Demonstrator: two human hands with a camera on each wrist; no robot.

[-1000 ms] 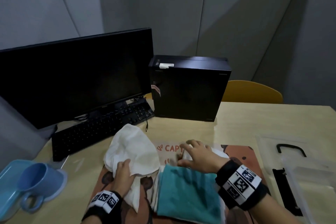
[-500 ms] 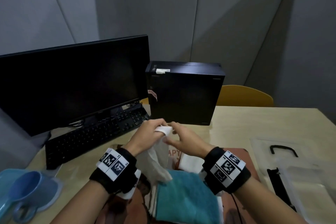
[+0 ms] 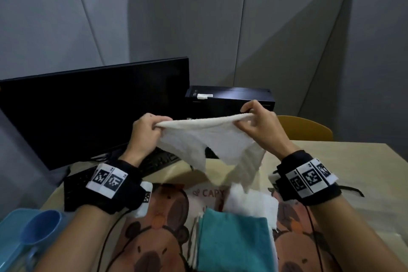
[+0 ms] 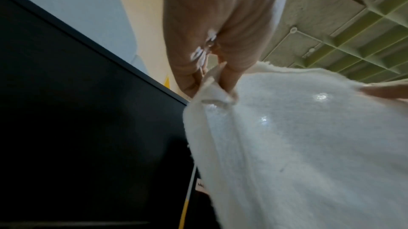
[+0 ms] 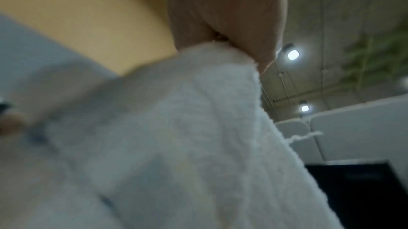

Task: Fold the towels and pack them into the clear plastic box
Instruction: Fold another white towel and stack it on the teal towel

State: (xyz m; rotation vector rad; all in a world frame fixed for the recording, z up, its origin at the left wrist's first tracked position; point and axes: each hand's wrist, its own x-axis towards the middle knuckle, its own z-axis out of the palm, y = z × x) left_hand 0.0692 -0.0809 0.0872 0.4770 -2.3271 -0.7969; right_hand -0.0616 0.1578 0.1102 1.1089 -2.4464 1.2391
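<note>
White towel (image 3: pixel 212 139) unfolded, held up by its top edge above the table, lower corners hanging. Teal towel (image 3: pixel 231 243) folded, atop white folded towels (image 3: pixel 251 203), table's near edge.

Your head view is dim, with walls bowed at the edges. The right wrist view is badly blurred, perhaps from motion; two round white ceiling lamps (image 5: pixel 293 54) glare above the fuzzy white terry towel (image 5: pixel 176 145).

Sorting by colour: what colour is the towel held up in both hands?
White towel; clearest in the head view.
</note>
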